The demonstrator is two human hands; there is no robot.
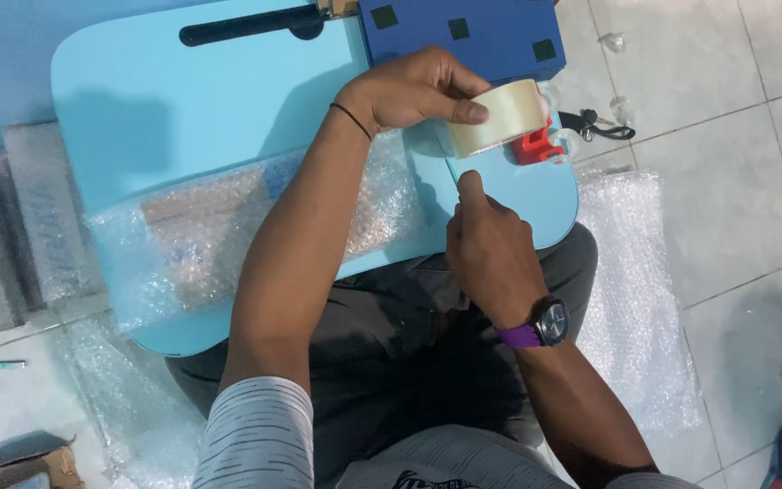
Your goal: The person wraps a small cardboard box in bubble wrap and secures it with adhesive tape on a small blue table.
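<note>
Pulling clear tape off the roll, head view.
The left hand (409, 91) grips the tape roll (497, 118) above the blue lap table (138, 100); the right hand (491, 249) pinches its free end. Best kept taut and straight over the bubble-wrapped parcel (192, 235).

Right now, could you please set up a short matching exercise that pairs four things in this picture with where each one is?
Things:
1. roll of clear packing tape
2. bubble-wrapped package
3. purple-strapped wristwatch
4. thin black band

Places:
A. on the right wrist
B. lying on the light blue lap table
C. on the left wrist
D. held in the left hand

Pairs: 1-D, 2-B, 3-A, 4-C
</note>
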